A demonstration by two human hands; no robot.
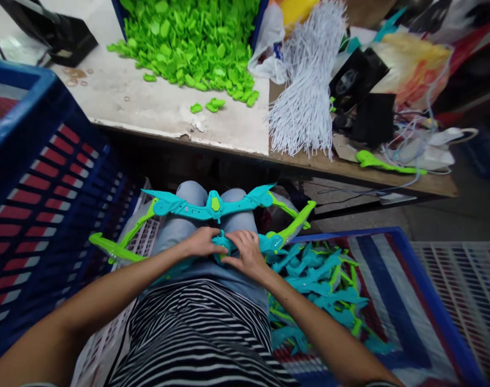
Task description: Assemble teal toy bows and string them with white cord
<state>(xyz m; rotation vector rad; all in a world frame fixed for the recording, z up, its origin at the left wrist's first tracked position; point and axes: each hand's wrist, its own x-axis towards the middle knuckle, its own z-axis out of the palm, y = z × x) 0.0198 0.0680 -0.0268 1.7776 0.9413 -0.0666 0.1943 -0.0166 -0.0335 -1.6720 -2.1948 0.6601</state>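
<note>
Across my knees rests a teal and lime-green toy bow (pixel 196 208), a lime plate set in its middle. Nearer my waist is a second toy bow (pixel 271 243), partly hidden by my hands and forearms. My left hand (pixel 204 242) grips its teal middle from the left, the thumb lying across it. From the right, my right hand (pixel 245 251) is closed on the same middle part, thumb and fingers around it. The two hands nearly touch. Any small piece between the fingertips is hidden.
Lime-green plastic pieces (pixel 196 48) spill from a bin on the worktable (pixel 148 113). White strings (pixel 309 80) lie beside them. A blue crate (pixel 47 177) stands at my left. At right, a lined blue-rimmed crate (pixel 426 301) holds more toy bows (pixel 321 285).
</note>
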